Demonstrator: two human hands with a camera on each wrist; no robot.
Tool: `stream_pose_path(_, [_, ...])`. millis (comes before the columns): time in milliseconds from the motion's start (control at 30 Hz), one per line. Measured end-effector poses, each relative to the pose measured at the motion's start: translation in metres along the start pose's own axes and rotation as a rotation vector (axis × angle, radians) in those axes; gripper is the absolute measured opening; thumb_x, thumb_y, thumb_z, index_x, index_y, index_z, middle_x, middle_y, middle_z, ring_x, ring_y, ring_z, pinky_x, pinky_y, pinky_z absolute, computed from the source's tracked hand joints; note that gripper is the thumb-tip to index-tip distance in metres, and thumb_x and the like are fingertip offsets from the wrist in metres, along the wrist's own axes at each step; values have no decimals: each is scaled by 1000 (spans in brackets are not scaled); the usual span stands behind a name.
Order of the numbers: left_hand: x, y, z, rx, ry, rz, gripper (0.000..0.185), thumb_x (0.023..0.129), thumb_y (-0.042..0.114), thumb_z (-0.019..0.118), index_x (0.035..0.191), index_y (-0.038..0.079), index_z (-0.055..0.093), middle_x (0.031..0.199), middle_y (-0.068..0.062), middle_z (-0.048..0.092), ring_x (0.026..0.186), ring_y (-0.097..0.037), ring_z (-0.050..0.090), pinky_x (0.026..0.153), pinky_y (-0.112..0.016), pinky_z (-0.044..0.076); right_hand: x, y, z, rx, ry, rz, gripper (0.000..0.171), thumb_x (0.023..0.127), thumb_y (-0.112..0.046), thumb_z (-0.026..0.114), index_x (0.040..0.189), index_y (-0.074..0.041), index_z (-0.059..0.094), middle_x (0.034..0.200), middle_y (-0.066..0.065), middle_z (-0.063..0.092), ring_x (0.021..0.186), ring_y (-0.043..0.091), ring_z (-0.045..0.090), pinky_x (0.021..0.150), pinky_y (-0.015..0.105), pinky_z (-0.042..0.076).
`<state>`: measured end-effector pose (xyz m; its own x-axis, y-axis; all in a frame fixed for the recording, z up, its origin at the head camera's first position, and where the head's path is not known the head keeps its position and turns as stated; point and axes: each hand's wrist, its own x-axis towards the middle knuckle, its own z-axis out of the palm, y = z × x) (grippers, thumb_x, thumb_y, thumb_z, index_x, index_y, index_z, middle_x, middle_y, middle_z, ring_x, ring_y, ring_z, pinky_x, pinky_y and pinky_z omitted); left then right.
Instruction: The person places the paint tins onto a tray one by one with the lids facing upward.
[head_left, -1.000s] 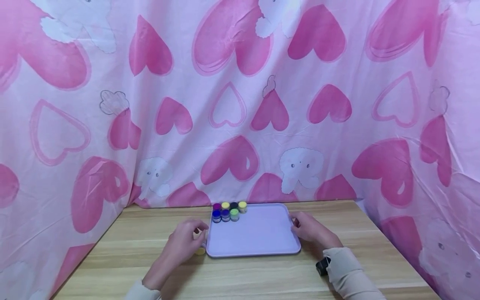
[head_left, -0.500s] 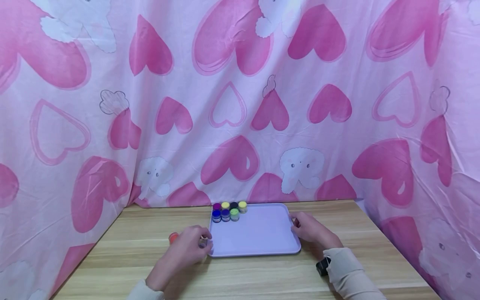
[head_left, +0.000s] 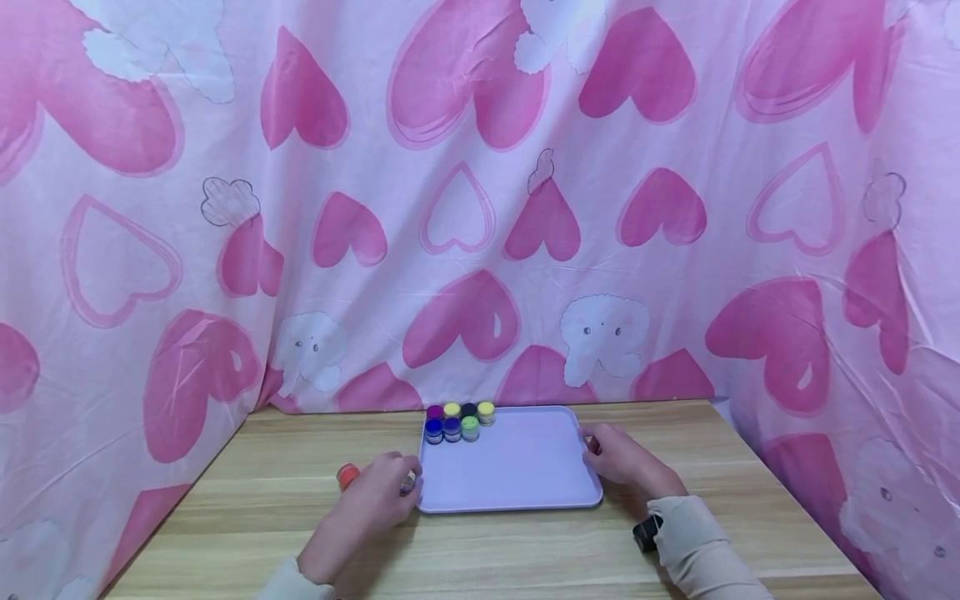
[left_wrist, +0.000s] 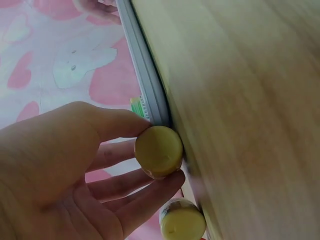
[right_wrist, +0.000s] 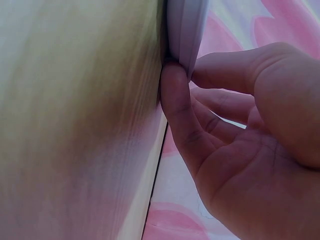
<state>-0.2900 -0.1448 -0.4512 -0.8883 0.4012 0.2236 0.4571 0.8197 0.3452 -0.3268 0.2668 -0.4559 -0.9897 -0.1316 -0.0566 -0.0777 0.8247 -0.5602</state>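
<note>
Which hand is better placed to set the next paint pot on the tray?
Left. The left hand already pinches a yellow paint pot against the tray edge. The right hand grips the tray's right rim, steadying it, far from the loose orange pot.

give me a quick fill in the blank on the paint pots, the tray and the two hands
1. The left hand pinches a small pot with a ____ lid.
2. The right hand grips the ____ edge of the lilac tray.
3. The number of pots standing in the tray's far left corner is ____.
4. An orange-red pot stands on the ____, outside the tray.

Missing words: yellow; right; seven; table
</note>
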Motion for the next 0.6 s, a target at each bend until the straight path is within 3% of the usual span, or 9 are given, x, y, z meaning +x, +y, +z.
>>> stream_pose_path(367, [-1,6,-9,-73,20,-49,15,83,-2,80,98,2,79,88,-7,71,84,-16,65,76,-36,64,1,1,0,-13,3,6,55,101,-5,72,154,0,57,105,8,70,91,20,61,83,35,63])
stream_pose_path(600, [3,5,-8,-101,7,-65,17,89,2,81,106,1,79,94,-7,74,83,-15,64,73,-31,62,1,0,1,-16,3,6,54,101,-5,72,153,1,57,104,8,69,91,20,61,83,35,63])
